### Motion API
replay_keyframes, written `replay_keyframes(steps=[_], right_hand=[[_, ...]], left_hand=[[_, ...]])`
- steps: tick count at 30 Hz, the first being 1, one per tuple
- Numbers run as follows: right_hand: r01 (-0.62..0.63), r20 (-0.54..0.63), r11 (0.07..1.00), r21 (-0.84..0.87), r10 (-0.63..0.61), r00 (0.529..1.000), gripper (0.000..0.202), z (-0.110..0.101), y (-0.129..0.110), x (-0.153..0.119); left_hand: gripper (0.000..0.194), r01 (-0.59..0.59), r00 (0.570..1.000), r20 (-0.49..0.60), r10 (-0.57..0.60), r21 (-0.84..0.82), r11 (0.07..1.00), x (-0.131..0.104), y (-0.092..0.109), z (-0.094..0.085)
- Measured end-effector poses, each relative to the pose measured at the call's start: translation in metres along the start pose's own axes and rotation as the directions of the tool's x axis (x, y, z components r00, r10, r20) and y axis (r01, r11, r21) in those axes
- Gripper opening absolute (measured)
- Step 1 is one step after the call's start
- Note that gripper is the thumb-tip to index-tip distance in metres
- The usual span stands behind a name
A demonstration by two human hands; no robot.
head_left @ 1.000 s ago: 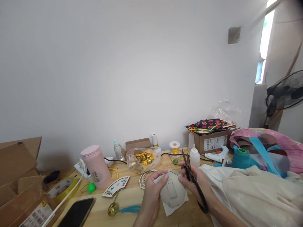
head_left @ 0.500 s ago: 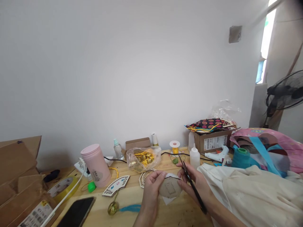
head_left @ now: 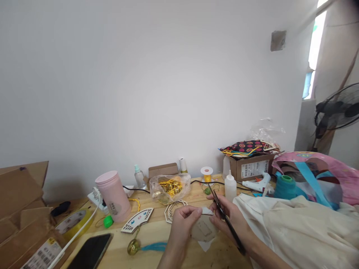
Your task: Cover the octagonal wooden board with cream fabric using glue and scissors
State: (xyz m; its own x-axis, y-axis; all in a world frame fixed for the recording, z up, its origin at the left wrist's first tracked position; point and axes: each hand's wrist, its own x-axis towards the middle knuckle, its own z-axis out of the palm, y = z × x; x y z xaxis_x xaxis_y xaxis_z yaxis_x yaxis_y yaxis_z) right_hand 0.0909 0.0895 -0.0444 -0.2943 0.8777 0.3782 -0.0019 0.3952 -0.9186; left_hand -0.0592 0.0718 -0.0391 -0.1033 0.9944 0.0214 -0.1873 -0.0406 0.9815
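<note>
My left hand [head_left: 183, 226] pinches the upper edge of a thin grey-brown panel [head_left: 200, 231] with a rectangular outline on its face. White paper [head_left: 204, 245] sticks out below it, and a white flap shows at its top edge. On the right side, my right hand [head_left: 228, 216] pinches the same edge with thumb and finger. That hand also grips slim dark scissors [head_left: 226, 218], tips pointing up and away. A fan-shaped cutout piece [head_left: 138, 220] and a gold bell [head_left: 134, 247] with a blue ribbon [head_left: 154, 246] lie left of my hands.
A pink tumbler [head_left: 113, 196], phone [head_left: 90, 252] and tape roll [head_left: 74, 224] are at left. Behind my hands are a plastic bag of gold bells [head_left: 169, 186], a thread spool [head_left: 206, 175] and a squeeze bottle [head_left: 230, 186]. White cloth [head_left: 280, 220] and a glue gun [head_left: 258, 184] occupy the right.
Both hands have shifted slightly, and the panel has moved a little right and down. The white flap at its top edge now stands up between my fingertips.
</note>
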Motion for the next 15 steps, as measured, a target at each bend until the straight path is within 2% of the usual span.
replay_keyframes(steps=[4,7,10,15], right_hand=[[-0.06,0.014,0.993,0.105,0.059,0.998,0.041,0.001,-0.005,0.0],[-0.133,0.024,0.969,0.206,0.131,0.991,0.042,0.0,-0.009,0.001],[-0.178,0.016,0.947,0.268,0.18,0.984,0.043,-0.002,-0.012,0.001],[-0.18,-0.026,0.929,0.323,0.198,0.98,0.042,-0.004,-0.016,0.001]], left_hand=[[0.027,0.118,0.991,0.069,-0.111,-0.099,0.988,0.001,-0.005,-0.002],[0.029,0.172,0.98,0.131,-0.152,-0.156,0.973,-0.001,-0.004,-0.001],[0.031,0.168,0.976,0.168,-0.136,-0.198,0.966,-0.004,0.002,0.001],[0.031,0.109,0.98,0.184,-0.073,-0.194,0.975,-0.006,0.01,0.002]])
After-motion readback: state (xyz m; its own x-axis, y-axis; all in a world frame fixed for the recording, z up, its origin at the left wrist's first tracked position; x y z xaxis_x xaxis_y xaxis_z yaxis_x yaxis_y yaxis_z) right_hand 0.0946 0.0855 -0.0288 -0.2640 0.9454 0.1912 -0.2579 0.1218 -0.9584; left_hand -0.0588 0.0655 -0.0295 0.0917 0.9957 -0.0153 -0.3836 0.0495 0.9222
